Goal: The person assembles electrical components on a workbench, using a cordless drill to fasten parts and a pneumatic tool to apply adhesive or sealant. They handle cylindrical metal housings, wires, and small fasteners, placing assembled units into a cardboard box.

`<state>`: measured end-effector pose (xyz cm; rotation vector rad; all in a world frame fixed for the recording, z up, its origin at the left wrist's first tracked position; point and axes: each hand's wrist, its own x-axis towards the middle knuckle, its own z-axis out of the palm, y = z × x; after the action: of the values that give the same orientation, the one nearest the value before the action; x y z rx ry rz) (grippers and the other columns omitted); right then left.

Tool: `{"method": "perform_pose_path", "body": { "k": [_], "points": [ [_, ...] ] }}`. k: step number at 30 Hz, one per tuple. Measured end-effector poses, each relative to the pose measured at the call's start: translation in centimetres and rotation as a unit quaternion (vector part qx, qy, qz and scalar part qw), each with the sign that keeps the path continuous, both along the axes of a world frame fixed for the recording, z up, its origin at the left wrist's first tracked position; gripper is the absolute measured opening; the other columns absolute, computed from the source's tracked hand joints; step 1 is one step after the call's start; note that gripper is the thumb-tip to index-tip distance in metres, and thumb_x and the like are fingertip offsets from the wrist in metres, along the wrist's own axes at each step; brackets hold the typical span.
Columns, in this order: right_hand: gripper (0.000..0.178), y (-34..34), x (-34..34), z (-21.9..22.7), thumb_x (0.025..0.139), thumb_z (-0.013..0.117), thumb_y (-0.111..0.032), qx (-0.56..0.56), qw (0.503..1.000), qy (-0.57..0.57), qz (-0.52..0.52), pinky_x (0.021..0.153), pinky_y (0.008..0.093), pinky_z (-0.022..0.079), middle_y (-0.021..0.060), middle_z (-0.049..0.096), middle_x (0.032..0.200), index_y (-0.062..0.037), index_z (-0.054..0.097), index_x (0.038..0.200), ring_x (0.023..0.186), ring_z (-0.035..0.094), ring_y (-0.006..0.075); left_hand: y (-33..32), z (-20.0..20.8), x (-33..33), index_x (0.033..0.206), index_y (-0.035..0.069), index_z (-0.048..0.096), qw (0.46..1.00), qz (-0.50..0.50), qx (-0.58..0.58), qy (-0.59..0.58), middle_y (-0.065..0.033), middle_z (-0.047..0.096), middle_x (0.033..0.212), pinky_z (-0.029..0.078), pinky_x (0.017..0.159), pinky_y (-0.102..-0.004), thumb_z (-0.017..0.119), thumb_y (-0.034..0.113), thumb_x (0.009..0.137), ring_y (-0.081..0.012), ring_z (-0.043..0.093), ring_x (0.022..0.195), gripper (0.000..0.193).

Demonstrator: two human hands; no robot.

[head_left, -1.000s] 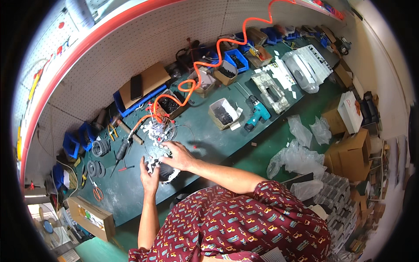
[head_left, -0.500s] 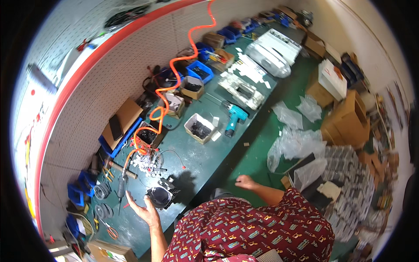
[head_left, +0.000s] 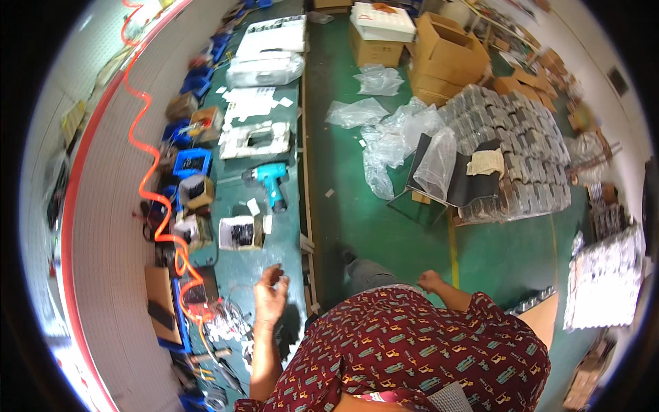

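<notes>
Over the edge of the green workbench, my left hand is raised with its fingers apart and nothing in them. Just beyond it stands a small open carton of black parts. Beside my left wrist lies a bundle of wires and white connectors. My left forearm partly covers the dark part on the bench. My right hand hangs by my side over the floor, its fingers curled, with nothing seen in it.
A teal cordless drill and a white frame-shaped part lie farther up the bench. An orange coiled hose hangs along the left. On the floor are plastic bags, a black chair and stacked grey parts.
My view has swung to the right, showing more floor and stacks. My left hand has moved from beside the dark part toward the carton. My right hand stays low at my side.
</notes>
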<state>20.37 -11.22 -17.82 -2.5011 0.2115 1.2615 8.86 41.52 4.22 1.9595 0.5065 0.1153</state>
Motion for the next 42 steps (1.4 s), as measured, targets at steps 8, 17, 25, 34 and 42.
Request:
{"method": "perform_pose_path", "body": {
  "k": [8, 17, 25, 34, 42],
  "points": [
    [0.021, -4.7, 5.0, -7.7, 0.086, 0.063, -0.025, -0.079, 0.93, 0.006, 0.36, 0.066, 0.0394, 0.058, 0.009, 0.075, 0.073, -0.0155, 0.08, 0.078, 0.07, 0.072, 0.0243, -3.4, -2.0, 18.1, 0.129, -0.001, 0.062, 0.972, -0.223, 0.004, 0.07, -0.0222, 0.074, 0.11, 0.058, 0.09, -0.04, 0.072, 0.013, 0.091, -0.0319, 0.073, 0.105, 0.041],
    [0.02, 4.8, 37.7, 1.7, 0.088, 0.069, -0.022, 0.197, 0.947, -0.238, -0.087, 0.061, 0.033, 0.056, 0.007, 0.071, 0.074, -0.0034, 0.074, 0.09, 0.068, 0.068, 0.0147, -5.1, -2.5, 43.4, 0.124, -0.002, 0.063, 0.956, -0.283, 0.054, 0.061, -0.0198, 0.074, 0.101, 0.058, 0.087, -0.0391, 0.073, 0.015, 0.092, -0.0319, 0.074, 0.098, 0.038],
    [0.019, 4.8, 52.9, -2.3, 0.09, 0.068, -0.017, 0.253, 0.915, -0.178, -0.259, 0.064, 0.0313, 0.056, 0.0063, 0.072, 0.08, -0.0021, 0.071, 0.102, 0.071, 0.069, 0.0153, -3.8, -4.4, 64.6, 0.127, -0.001, 0.065, 0.917, -0.366, 0.1, 0.127, -0.0182, 0.075, 0.104, 0.057, 0.086, -0.0359, 0.075, 0.017, 0.091, -0.0262, 0.073, 0.095, 0.041],
    [0.02, 0.6, 57.3, -8.0, 0.087, 0.059, -0.031, 0.217, 0.843, 0.08, -0.485, 0.067, 0.0462, 0.049, 0.0095, 0.064, 0.078, -0.0119, 0.062, 0.083, 0.072, 0.06, 0.026, 0.9, -5.3, 95.7, 0.125, 0.003, 0.066, 0.884, -0.444, 0.118, 0.084, -0.0203, 0.074, 0.103, 0.057, 0.085, -0.0425, 0.074, 0.025, 0.087, -0.038, 0.072, 0.097, 0.045],
    [0.017, 6.2, 71.1, -4.0, 0.085, 0.063, -0.023, 0.088, 0.864, -0.102, -0.485, 0.067, 0.0498, 0.054, 0.0157, 0.07, 0.079, -0.0061, 0.066, 0.085, 0.076, 0.068, 0.0393, 1.5, -1.7, 114.4, 0.126, -0.002, 0.064, 0.876, -0.47, 0.108, 0.025, -0.0227, 0.074, 0.106, 0.057, 0.086, -0.0417, 0.073, 0.019, 0.088, -0.0349, 0.073, 0.096, 0.045]
  ]
}}
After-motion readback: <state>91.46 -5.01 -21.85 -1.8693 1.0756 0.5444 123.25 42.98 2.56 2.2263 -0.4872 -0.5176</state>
